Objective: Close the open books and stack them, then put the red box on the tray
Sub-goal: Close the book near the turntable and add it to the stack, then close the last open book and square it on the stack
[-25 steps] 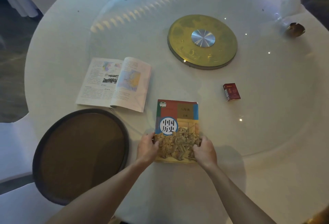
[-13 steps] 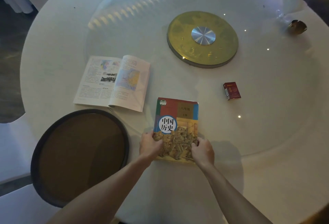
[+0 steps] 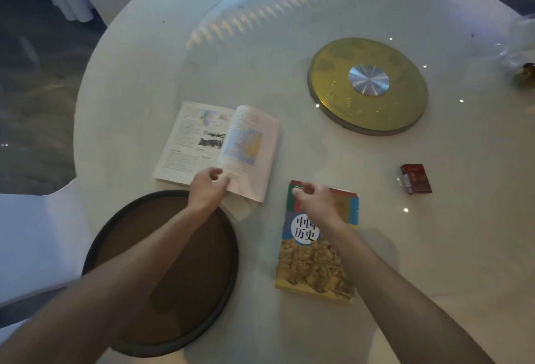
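The open book [image 3: 217,149] lies at about twelve o'clock from the left hand [image 3: 207,190], its spine running toward one o'clock. That hand is loosely curled at the near page edge; whether a page is pinched cannot be told. The right hand [image 3: 315,200], half open and empty, hovers over the closed history book [image 3: 315,265]. Bare table [image 3: 289,155] is left between both books; the red box [image 3: 416,179] sits at three o'clock, the tray [image 3: 231,262] at seven.

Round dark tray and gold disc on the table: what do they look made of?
Round dark tray: looks like brown wood or laminate with a darker raised rim; matte, no glare. Could be plastic. Gold disc: probably brass-toned metal, dull sheen, with a brushed silver metal hub showing radial streaks. It appears to sit under glossy glass that reflects lights.
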